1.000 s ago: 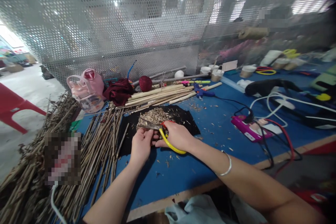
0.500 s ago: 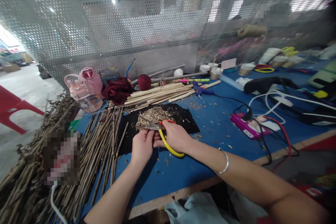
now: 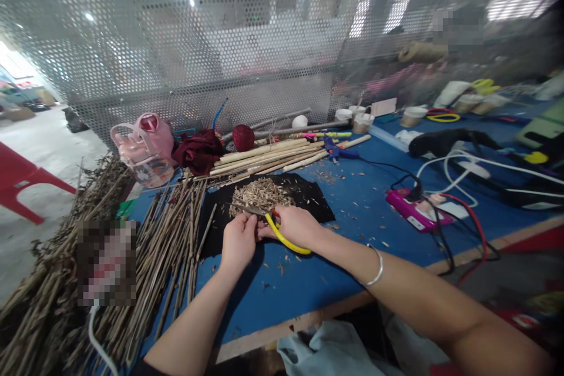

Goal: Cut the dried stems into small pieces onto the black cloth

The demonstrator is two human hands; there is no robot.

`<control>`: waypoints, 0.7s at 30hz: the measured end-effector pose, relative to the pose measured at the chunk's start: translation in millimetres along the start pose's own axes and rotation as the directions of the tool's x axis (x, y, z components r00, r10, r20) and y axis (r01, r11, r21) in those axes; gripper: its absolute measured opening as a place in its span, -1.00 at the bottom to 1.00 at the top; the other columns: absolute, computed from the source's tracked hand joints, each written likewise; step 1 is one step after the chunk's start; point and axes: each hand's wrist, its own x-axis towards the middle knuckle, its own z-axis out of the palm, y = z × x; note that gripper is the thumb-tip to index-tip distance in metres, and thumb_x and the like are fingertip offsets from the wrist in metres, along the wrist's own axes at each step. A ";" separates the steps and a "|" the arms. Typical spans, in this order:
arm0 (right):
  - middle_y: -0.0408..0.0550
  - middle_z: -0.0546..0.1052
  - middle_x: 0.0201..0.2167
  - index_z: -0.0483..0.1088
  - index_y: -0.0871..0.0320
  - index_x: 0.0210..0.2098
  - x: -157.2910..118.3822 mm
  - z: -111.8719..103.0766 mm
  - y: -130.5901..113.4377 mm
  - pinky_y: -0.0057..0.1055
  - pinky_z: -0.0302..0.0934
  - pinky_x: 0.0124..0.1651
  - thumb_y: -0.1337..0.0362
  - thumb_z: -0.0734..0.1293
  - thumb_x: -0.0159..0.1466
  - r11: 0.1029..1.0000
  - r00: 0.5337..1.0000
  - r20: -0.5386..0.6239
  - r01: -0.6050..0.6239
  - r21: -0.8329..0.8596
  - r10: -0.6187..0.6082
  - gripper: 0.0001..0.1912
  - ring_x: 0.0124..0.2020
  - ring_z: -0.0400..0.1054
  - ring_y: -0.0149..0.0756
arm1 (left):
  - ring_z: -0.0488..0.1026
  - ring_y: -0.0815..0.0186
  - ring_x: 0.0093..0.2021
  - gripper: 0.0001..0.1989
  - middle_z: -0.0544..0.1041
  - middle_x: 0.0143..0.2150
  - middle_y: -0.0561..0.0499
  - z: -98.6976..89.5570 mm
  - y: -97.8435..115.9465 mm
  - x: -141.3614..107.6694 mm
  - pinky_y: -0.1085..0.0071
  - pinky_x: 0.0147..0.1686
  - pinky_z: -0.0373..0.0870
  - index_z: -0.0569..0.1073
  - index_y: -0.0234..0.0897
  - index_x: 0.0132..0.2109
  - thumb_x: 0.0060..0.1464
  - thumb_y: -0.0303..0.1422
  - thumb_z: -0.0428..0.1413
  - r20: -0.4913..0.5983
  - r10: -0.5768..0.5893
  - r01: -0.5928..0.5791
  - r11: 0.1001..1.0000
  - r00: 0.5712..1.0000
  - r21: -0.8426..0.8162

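My right hand [image 3: 291, 227] is closed round the handles of yellow-and-red scissors [image 3: 286, 239], whose blades point left over a heap of chopped plant bits [image 3: 261, 192]. The heap lies on a black cloth [image 3: 319, 200] on the blue table. Just left of the scissors, my left hand [image 3: 240, 238] is pinched with its fingertips under the blades; what it holds is too small to make out. Long dry stalks [image 3: 170, 247] lie to the left of my left hand.
Pale peeled sticks [image 3: 268, 155] and a blue glue gun [image 3: 339, 151] lie behind the cloth. A pink bottle [image 3: 147, 155] stands back left. At right are a magenta power strip [image 3: 416, 210], cables and paper cups [image 3: 413, 116].
The scissors have tilted, their blades now pointing slightly up and further over the heap. My hands have shifted only a little.
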 end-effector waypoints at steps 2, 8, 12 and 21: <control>0.04 0.52 -0.36 0.36 0.13 -0.30 1.7 -1.0 3.0 -0.45 0.10 -0.41 -0.33 0.16 -0.02 1.000 1.000 0.019 0.003 0.021 -0.003 -0.35 -0.32 0.42 -0.15 | 0.37 0.40 -0.58 -0.73 0.47 -0.53 0.00 1.5 -0.3 0.7 0.47 -0.51 0.35 0.37 -0.32 -0.44 -0.01 -0.18 0.02 0.020 -0.013 0.014 0.999 1.000 -0.039; 0.03 0.52 -0.37 0.39 0.12 -0.33 2.0 -4.8 8.6 -0.46 0.05 -0.46 -0.32 0.15 0.00 0.999 0.999 0.032 0.001 0.035 -0.002 -0.36 -0.37 0.41 -0.18 | 0.39 0.40 -0.56 -0.75 0.47 -0.53 0.01 3.9 3.7 -1.1 0.48 -0.52 0.37 0.35 -0.33 -0.42 -0.03 -0.19 0.03 0.048 -0.070 0.074 0.993 0.996 -0.096; 0.03 0.53 -0.39 0.40 0.12 -0.36 1.2 -5.6 9.7 -0.46 0.03 -0.49 -0.31 0.14 0.02 0.999 0.999 0.030 0.014 0.044 -0.016 -0.38 -0.39 0.41 -0.18 | 0.41 0.39 -0.56 -0.76 0.45 -0.55 0.02 3.5 3.6 -2.2 0.50 -0.54 0.37 0.35 -0.34 -0.40 -0.04 -0.20 0.04 0.050 -0.081 0.085 0.993 0.995 -0.084; 0.02 0.52 -0.40 0.38 0.12 -0.33 2.2 -6.3 7.5 -0.45 0.05 -0.44 -0.28 0.19 0.01 0.997 0.999 -0.040 0.014 0.071 -0.011 -0.41 -0.36 0.40 -0.17 | 0.44 0.39 -0.51 -0.74 0.49 -0.45 0.00 4.0 11.7 -3.5 0.54 -0.59 0.35 0.36 -0.32 -0.26 0.00 -0.20 0.03 0.024 -0.127 0.129 0.981 0.992 -0.143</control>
